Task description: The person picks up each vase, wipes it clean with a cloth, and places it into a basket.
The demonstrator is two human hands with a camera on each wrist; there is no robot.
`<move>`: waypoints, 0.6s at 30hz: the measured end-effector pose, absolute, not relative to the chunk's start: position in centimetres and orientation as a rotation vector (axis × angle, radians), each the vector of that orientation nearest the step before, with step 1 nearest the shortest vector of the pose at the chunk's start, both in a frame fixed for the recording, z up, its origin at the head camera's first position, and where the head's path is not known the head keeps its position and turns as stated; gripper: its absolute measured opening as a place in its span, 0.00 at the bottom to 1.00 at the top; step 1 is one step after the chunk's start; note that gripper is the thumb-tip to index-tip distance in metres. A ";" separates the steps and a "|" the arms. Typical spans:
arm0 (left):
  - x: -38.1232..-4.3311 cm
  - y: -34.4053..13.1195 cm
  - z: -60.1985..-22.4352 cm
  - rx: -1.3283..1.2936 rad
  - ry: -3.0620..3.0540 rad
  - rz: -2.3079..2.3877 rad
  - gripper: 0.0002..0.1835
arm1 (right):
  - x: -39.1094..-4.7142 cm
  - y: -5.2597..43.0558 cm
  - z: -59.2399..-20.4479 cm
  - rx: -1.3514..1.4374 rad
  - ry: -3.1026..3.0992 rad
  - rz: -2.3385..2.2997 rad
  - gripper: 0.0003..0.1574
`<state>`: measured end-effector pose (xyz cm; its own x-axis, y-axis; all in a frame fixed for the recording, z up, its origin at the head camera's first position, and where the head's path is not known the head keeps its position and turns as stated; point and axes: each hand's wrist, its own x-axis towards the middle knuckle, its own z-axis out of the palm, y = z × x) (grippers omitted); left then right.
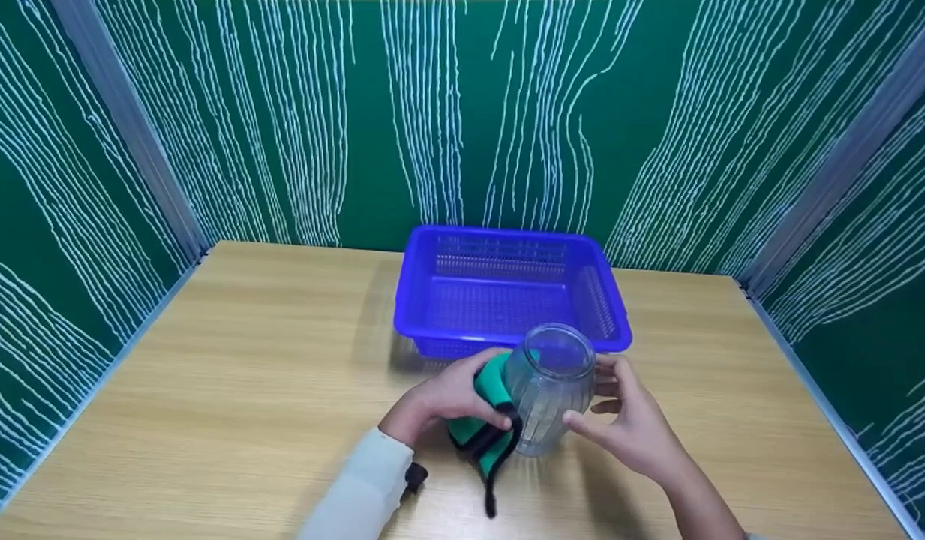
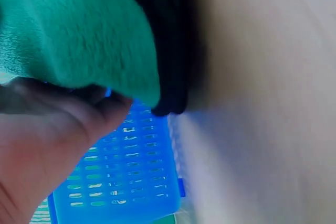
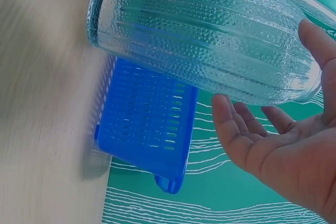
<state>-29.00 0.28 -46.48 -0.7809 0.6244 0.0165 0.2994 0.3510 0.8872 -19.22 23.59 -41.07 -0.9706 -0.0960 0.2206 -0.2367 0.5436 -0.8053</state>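
A clear ribbed glass jar (image 1: 548,397) stands mouth up in front of the basket, its textured side filling the top of the right wrist view. My left hand (image 1: 451,394) grips a green plush cloth (image 1: 494,381) with black edging, thumb on the near side, against the jar's left side. In the left wrist view the cloth (image 2: 94,35) covers most of the fingers. My right hand (image 1: 631,427) is at the jar's right side with fingers spread and loosely bent. In the right wrist view its fingertips (image 3: 223,106) lie close to the glass (image 3: 210,40); contact is unclear.
Behind the jar sits a blue perforated plastic basket (image 1: 507,337) on the wooden table (image 1: 282,360). A small black object (image 1: 415,478) shows beside the left sleeve. Green walls (image 1: 372,112) with white wavy lines enclose the table at the back and sides.
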 end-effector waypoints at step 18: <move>-28.2 0.8 -43.2 0.889 1.966 2.069 0.46 | -17.9 22.3 -38.5 0.260 -2.659 1.390 0.41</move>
